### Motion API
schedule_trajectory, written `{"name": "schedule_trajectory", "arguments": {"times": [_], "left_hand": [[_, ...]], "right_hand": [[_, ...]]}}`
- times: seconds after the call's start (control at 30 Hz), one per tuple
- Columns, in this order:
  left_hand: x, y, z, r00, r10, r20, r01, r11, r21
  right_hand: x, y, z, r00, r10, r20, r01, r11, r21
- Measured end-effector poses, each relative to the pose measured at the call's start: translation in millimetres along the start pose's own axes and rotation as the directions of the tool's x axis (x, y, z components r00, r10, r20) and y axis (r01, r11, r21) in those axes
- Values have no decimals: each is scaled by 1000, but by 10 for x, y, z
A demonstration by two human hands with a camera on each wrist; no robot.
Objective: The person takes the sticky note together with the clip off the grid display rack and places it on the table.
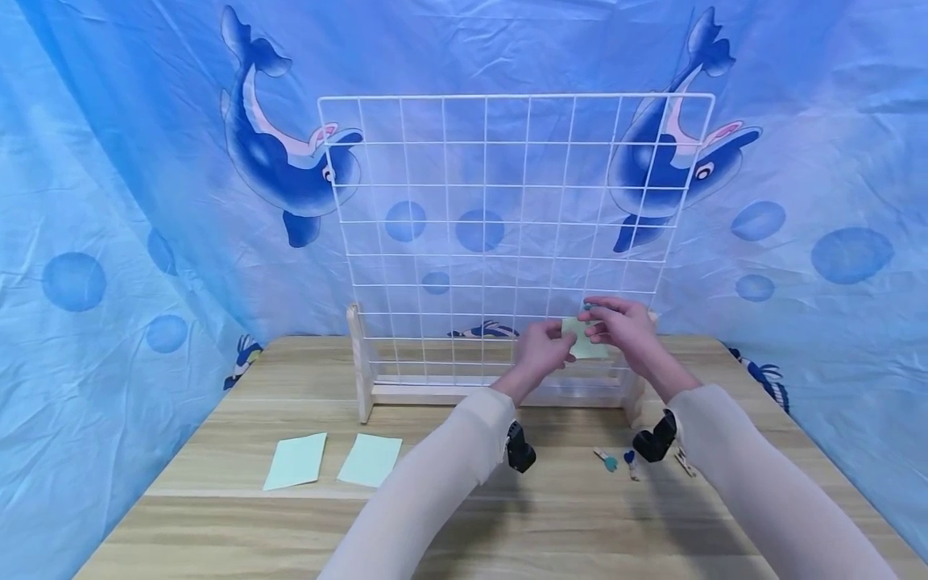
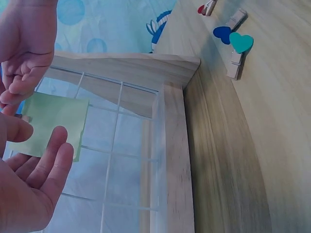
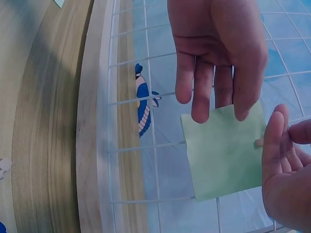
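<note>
A pale green paper note [image 1: 586,338] is against the lower right of a white wire grid [image 1: 484,222]. My left hand [image 1: 542,354] pinches the note at its left edge; in the right wrist view, that hand [image 3: 218,53] has its thumb over the paper [image 3: 223,155]. At the note's upper right, my right hand [image 1: 625,329] holds a small clothespin with a teal heart [image 1: 587,306] between thumb and fingers. Its wooden tip [image 3: 259,142] shows on the paper's edge. The right fingers mostly hide this clothespin, so I cannot tell whether it grips the wire.
Two pale green notes [image 1: 296,461] [image 1: 370,460] lie on the left of the wooden table [image 1: 239,528]. Near the right forearm lie clothespins with a teal heart [image 2: 241,42], a blue heart [image 2: 222,34] and a red heart [image 2: 201,9]. A wooden stand [image 1: 360,362] carries the grid.
</note>
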State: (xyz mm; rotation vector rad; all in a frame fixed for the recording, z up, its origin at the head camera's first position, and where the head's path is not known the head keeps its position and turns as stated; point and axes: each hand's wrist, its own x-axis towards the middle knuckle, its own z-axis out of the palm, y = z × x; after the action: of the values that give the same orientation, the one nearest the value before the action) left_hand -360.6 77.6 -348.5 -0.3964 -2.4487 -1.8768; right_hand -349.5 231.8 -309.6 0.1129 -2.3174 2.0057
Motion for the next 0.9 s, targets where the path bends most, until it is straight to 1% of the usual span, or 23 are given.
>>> {"name": "schedule_trajectory", "arguments": {"times": [0.1, 0.2, 0.43, 0.5, 0.7, 0.83, 0.9], "left_hand": [[10, 9, -11, 1000, -6, -11, 7, 1000, 16], [17, 13, -20, 1000, 1, -20, 0, 999, 37], [44, 0, -7, 999, 3, -41, -1, 999, 51], [41, -7, -8, 999, 11, -46, -8, 998, 58], [8, -9, -5, 996, 67, -55, -63, 995, 74], [-4, 3, -9, 995, 77, -69, -70, 993, 99], [1, 3, -8, 994, 77, -73, -69, 993, 99]], "right_hand": [[9, -8, 23, 1000, -1, -17, 1, 1000, 1], [16, -13, 35, 1000, -6, -29, 6, 1000, 3], [20, -7, 60, 998, -15, -61, 16, 1000, 20], [19, -8, 78, 997, -18, -79, 20, 999, 25], [22, -3, 121, 990, -10, -137, 18, 998, 60], [29, -7, 153, 985, 1, -172, 17, 994, 104], [31, -12, 166, 982, 5, -191, 20, 992, 127]]}}
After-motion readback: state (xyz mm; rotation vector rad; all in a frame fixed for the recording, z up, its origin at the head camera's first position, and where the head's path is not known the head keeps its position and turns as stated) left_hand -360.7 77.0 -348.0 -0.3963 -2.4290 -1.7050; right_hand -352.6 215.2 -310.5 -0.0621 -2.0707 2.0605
